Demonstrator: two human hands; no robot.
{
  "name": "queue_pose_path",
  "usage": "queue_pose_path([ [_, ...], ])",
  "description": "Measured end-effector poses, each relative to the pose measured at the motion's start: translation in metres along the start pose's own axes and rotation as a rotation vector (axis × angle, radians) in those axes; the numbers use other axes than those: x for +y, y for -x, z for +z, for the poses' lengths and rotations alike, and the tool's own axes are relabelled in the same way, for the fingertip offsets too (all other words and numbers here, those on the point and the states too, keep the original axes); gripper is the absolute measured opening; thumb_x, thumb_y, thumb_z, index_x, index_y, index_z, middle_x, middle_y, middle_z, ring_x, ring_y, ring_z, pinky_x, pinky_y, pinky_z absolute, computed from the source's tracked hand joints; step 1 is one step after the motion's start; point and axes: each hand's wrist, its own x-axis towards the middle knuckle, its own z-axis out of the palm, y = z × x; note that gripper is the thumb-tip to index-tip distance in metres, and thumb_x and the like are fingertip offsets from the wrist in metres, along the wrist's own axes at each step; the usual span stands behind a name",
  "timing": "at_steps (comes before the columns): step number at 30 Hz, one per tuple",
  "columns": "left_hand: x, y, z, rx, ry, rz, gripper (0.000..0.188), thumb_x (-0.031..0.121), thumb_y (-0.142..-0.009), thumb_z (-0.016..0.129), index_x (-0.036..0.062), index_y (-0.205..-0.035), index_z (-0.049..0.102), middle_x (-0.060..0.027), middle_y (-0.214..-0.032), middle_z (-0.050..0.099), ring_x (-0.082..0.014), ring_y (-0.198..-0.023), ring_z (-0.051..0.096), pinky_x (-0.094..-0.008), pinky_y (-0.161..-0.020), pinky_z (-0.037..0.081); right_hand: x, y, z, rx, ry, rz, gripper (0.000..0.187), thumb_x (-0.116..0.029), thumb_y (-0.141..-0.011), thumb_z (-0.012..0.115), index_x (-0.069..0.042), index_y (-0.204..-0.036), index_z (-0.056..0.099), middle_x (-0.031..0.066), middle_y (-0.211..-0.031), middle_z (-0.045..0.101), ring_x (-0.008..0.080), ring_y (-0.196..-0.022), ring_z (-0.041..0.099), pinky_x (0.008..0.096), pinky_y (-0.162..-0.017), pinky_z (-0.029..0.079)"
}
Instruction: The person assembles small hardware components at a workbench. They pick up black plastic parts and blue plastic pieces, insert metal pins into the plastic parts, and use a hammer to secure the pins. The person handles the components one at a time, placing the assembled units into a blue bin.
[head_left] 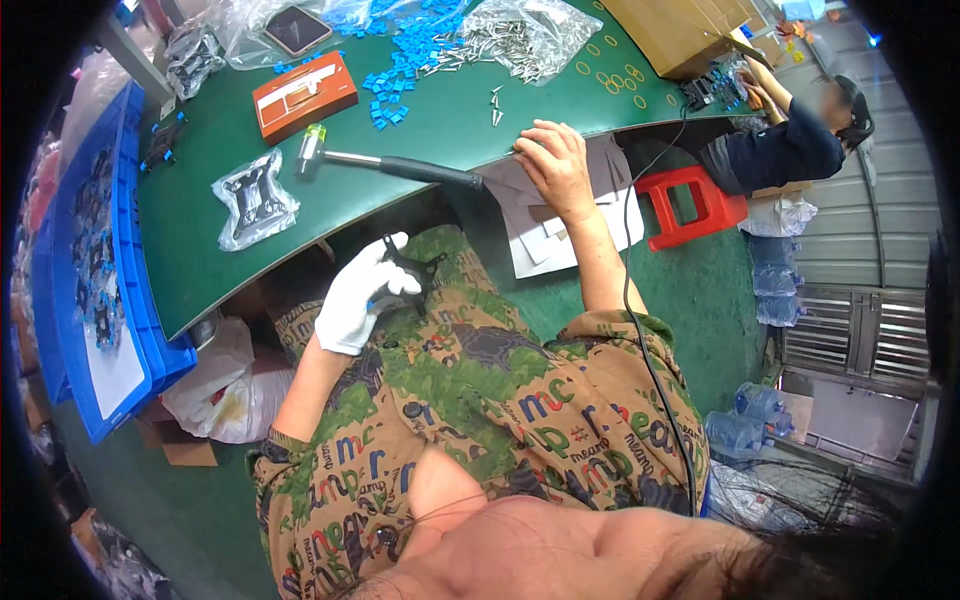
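Observation:
My left hand (355,292), in a white glove, is closed around a black multi-armed bracket (412,270) in front of my lap. One arm of the bracket sticks out past the fingers; the palm hides part of it. My bare right hand (556,168) rests at the table's near edge, fingers loosely bent and holding nothing visible. To its left lies a hammer (400,168) with a black grip and a clear-and-yellow head. A clear plastic bag (255,200) with black parts inside lies near the table's left edge.
The green table (430,110) carries an orange box (305,95), blue clips (385,100), a bag of screws (525,40), yellow rings (610,80) and a cardboard box (670,30). A blue crate (150,340) stands left. A co-worker (780,150) sits beyond a red stool (690,205). A black cable (640,330) hangs by my right arm.

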Motion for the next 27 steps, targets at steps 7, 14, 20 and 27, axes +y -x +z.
queue_pose_path([
  [7, -0.008, 0.004, 0.005, 0.175, -0.736, 0.191, 0.035, 0.013, -0.105, 0.057, -0.0013, -0.136, 0.062, -0.0047, -0.087, 0.069, -0.0124, -0.083, 0.065, -0.0286, -0.080, 0.052, -0.057, -0.008, -0.016, 0.055, -0.358, 0.046, 0.018, -0.019, -0.083, 0.082, -0.010, -0.096, 0.074, 0.0044, -0.093, 0.072, 0.0268, -0.093, 0.066, 0.0416, -0.091, 0.047],
  [14, 0.004, 0.005, 0.016, 0.171, -1.064, 0.303, 0.023, 0.013, -0.101, 0.056, 0.0007, -0.118, 0.066, -0.0140, -0.085, 0.069, -0.0302, -0.076, 0.066, -0.0395, -0.074, 0.052, -0.161, -0.016, -0.014, -0.156, -0.618, -0.027, 0.015, -0.025, -0.087, 0.080, -0.014, -0.095, 0.074, -0.0022, -0.090, 0.069, 0.0185, -0.092, 0.066, 0.0458, -0.106, 0.042],
  [20, -0.007, 0.007, 0.012, 0.297, -1.061, 0.365, 0.021, 0.015, -0.101, 0.057, 0.0031, -0.114, 0.067, -0.0192, -0.093, 0.071, -0.0392, -0.087, 0.067, -0.0447, -0.078, 0.053, -0.172, -0.015, -0.011, -0.189, -0.592, -0.021, 0.015, -0.025, -0.087, 0.080, -0.013, -0.093, 0.073, -0.0010, -0.090, 0.068, 0.0195, -0.092, 0.066, 0.0475, -0.108, 0.040],
  [27, -0.010, 0.010, 0.007, 0.286, -1.353, 0.536, 0.021, 0.018, -0.099, 0.058, 0.0036, -0.113, 0.067, -0.0198, -0.094, 0.070, -0.0408, -0.089, 0.067, -0.0486, -0.078, 0.052, -0.180, -0.017, -0.007, -0.223, -0.532, 0.009, 0.016, -0.025, -0.087, 0.080, -0.013, -0.092, 0.072, 0.0001, -0.089, 0.068, 0.0209, -0.093, 0.066, 0.0482, -0.106, 0.040],
])
